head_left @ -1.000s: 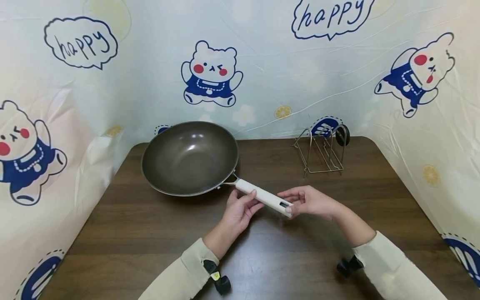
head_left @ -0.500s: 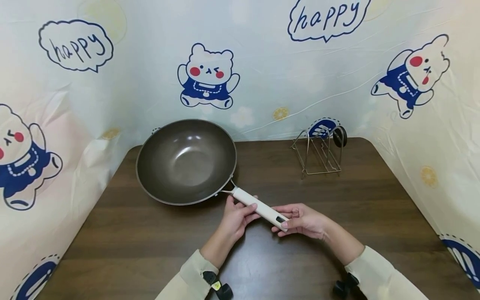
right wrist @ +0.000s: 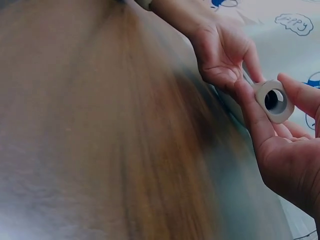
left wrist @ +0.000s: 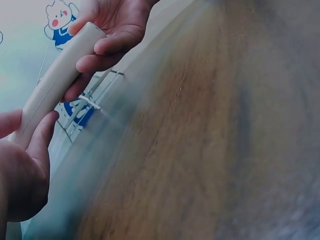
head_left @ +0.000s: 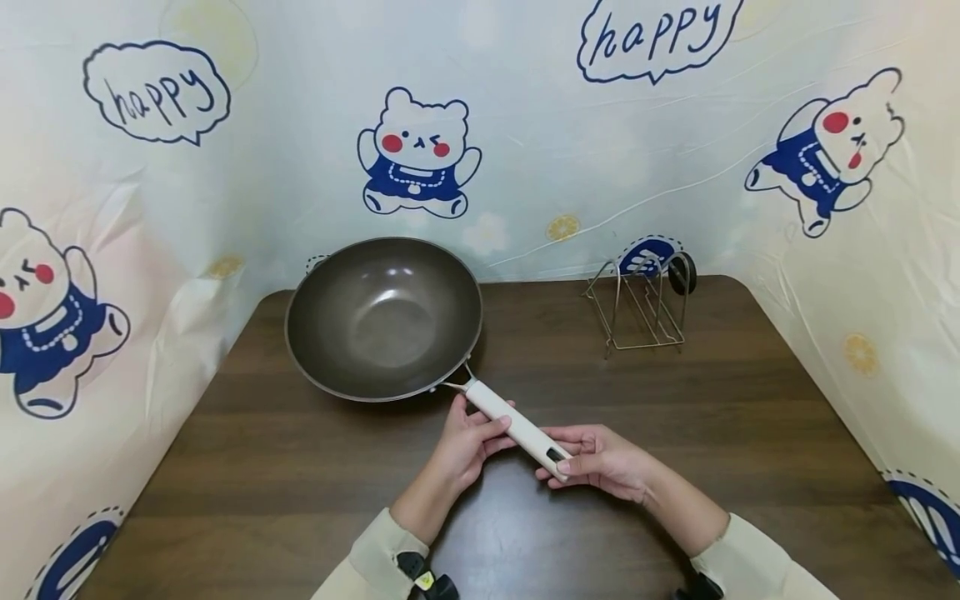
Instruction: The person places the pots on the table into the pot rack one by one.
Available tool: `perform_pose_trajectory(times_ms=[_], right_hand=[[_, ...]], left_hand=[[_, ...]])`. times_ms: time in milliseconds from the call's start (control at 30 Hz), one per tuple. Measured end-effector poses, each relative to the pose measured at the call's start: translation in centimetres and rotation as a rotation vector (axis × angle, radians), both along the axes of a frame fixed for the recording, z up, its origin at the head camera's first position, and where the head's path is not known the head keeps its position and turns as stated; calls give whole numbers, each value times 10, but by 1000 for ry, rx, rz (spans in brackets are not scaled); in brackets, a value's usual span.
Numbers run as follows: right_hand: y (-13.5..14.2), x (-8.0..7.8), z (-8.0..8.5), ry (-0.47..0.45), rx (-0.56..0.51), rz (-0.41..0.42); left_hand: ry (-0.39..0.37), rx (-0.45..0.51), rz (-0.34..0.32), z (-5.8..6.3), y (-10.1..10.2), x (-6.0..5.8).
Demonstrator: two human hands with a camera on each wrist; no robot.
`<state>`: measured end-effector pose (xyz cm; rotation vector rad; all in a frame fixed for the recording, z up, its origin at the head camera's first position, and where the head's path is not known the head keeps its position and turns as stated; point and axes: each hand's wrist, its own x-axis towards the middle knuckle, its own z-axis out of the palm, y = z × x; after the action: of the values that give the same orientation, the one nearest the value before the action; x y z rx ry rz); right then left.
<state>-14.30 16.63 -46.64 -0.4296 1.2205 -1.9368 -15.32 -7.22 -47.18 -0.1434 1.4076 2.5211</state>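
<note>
A dark, deep frying pan (head_left: 382,325) with a white handle (head_left: 517,425) is at the left of the head view, its brown-grey inside facing up. My left hand (head_left: 459,442) holds the handle near the pan, thumb on top and fingers beneath. At the handle's far end, my right hand (head_left: 603,462) pinches it, thumb over the dark slot. The left wrist view shows the handle's plain underside between both hands. In the right wrist view the handle's hollow end (right wrist: 286,109) points at the camera, between the right thumb and fingers.
A wire rack (head_left: 647,344) stands at the back right of the brown wooden table (head_left: 300,517), a black round piece (head_left: 682,273) at its right side. Behind and beside the table hangs a printed cloth (head_left: 525,150) with cartoon bears.
Both hands have brought the handle lower and nearer to me, its end coming down and slightly left. The pan now shows more of its inside. In the last half second it shifts slightly right.
</note>
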Motion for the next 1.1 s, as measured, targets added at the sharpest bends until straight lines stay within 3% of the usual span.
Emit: perform_pose_trajectory(times_ms=[167, 400, 633, 767, 1100], right_hand=[[0, 8, 0, 6, -38, 5], [-3, 15, -6, 17, -116, 90], [-6, 21, -10, 33, -58, 26], [-6, 23, -10, 31, -84, 33], [-3, 35, -13, -6, -163, 63]], left_hand=[[14, 11, -16, 2, 0, 5], [68, -34, -56, 4, 3, 11], [138, -114, -83, 2, 6, 16], [173, -120, -106, 6, 7, 18], [195, -119, -237, 15, 8, 19]])
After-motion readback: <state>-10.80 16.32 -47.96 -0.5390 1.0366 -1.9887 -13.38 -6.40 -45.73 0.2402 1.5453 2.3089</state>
